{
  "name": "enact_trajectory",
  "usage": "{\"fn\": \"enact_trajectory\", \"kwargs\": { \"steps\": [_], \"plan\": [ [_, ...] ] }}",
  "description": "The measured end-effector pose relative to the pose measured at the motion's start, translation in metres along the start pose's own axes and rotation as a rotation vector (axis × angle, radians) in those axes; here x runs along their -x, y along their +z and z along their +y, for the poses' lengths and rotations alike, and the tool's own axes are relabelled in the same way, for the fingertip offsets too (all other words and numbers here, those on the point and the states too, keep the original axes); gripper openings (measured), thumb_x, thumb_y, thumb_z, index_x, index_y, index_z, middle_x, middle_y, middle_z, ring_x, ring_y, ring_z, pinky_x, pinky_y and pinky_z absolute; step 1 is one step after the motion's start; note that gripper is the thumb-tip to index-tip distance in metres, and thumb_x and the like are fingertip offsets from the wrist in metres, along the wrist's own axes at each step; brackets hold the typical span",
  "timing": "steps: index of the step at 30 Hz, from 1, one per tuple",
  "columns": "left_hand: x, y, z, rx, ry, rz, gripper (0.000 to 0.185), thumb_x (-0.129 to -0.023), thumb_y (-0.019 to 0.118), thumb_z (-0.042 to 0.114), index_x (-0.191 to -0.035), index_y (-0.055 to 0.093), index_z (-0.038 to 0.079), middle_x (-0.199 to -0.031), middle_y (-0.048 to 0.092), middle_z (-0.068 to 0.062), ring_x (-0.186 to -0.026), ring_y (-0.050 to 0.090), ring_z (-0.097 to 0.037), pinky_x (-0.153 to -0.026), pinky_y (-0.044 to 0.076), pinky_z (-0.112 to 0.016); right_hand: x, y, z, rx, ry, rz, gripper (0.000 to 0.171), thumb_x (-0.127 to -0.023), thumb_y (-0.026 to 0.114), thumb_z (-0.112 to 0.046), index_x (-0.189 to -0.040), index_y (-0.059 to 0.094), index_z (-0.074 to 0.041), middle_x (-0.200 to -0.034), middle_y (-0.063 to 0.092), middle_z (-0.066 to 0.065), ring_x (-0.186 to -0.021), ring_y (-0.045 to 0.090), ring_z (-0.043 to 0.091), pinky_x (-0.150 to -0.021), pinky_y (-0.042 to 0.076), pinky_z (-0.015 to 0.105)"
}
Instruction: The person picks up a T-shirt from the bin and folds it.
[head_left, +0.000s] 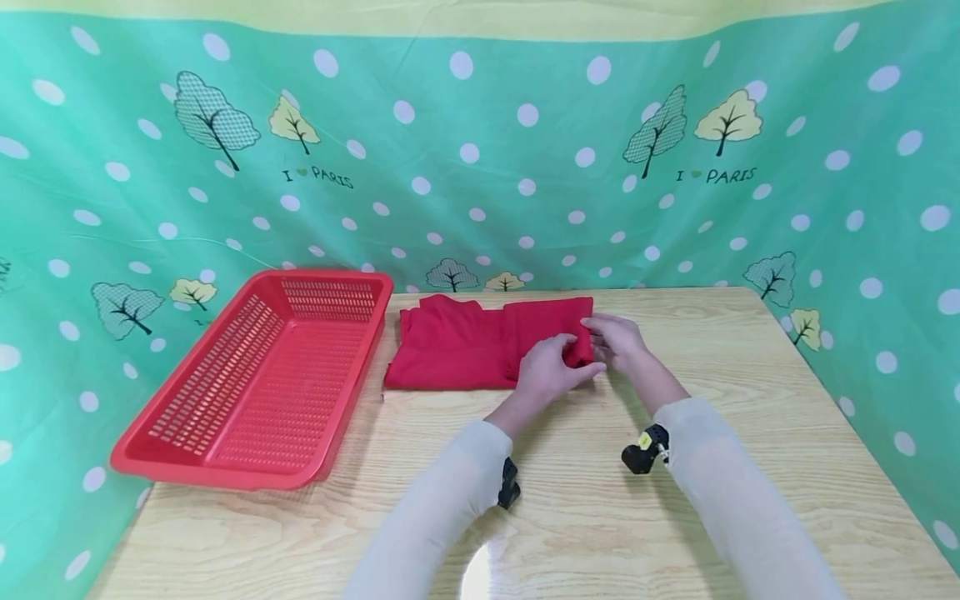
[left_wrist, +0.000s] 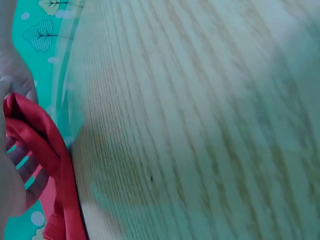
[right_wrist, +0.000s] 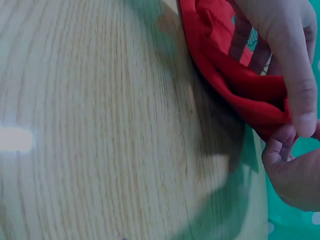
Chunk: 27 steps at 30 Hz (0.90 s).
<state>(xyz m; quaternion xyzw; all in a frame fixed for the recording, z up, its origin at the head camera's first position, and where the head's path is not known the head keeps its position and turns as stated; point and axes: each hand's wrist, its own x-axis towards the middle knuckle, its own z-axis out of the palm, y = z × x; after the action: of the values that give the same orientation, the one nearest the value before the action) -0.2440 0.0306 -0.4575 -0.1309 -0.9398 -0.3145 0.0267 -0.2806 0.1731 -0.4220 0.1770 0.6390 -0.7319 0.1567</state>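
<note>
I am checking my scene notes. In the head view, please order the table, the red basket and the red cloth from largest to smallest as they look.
1. Table, largest.
2. Red basket.
3. Red cloth, smallest; it lies farther from the camera, so this rank is less sure.

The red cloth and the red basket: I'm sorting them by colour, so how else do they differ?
The red cloth is soft and folded, lying flat; the red basket is rigid, perforated plastic with raised walls. The cloth is gripped at its right end by the left hand and right hand; the basket sits untouched to the left. Both are red and rest on the wooden table.
</note>
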Motion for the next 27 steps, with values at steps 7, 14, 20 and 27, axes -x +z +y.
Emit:
{"fn": "enact_trajectory", "kwargs": {
  "steps": [7, 14, 20, 27],
  "plan": [
    [0.001, -0.005, 0.006, -0.002, -0.013, 0.013, 0.039, -0.088, 0.057, 0.036, -0.121, 0.062, 0.016, -0.094, 0.068, 0.003, -0.077, 0.058, -0.01, -0.069, 0.049, -0.024, -0.004, 0.003, 0.002, 0.048, -0.023, 0.033, 0.056, -0.091, 0.059, -0.021, -0.142, 0.039, -0.008, -0.087, 0.06, -0.006, -0.066, 0.056, 0.004, -0.065, 0.049, 0.015],
    [0.0, -0.004, 0.005, 0.181, -0.058, -0.007, 0.033, -0.09, 0.057, 0.025, -0.12, 0.064, 0.014, -0.107, 0.069, 0.001, -0.08, 0.056, -0.006, -0.075, 0.05, -0.02, -0.007, -0.001, 0.006, 0.086, 0.002, 0.062, 0.051, -0.092, 0.058, -0.025, -0.139, 0.045, -0.01, -0.101, 0.057, -0.003, -0.075, 0.058, 0.006, -0.073, 0.051, 0.019],
    [-0.002, -0.004, 0.01, 0.3, -0.018, -0.021, 0.03, -0.091, 0.056, 0.019, -0.118, 0.065, 0.01, -0.102, 0.07, -0.002, -0.066, 0.052, -0.006, -0.07, 0.047, -0.017, -0.009, -0.004, 0.008, 0.077, 0.037, 0.15, 0.048, -0.091, 0.057, -0.031, -0.132, 0.048, -0.007, -0.093, 0.058, -0.005, -0.072, 0.056, 0.007, -0.066, 0.051, 0.019],
    [-0.003, -0.006, 0.021, 0.39, -0.049, -0.038, 0.03, -0.092, 0.057, 0.021, -0.119, 0.065, 0.013, -0.098, 0.068, 0.0, -0.075, 0.054, -0.008, -0.067, 0.046, -0.018, -0.01, -0.009, 0.004, 0.007, 0.015, 0.248, 0.042, -0.089, 0.06, -0.028, -0.127, 0.052, -0.009, -0.09, 0.056, -0.006, -0.073, 0.057, 0.007, -0.062, 0.048, 0.017]
  ]
}}
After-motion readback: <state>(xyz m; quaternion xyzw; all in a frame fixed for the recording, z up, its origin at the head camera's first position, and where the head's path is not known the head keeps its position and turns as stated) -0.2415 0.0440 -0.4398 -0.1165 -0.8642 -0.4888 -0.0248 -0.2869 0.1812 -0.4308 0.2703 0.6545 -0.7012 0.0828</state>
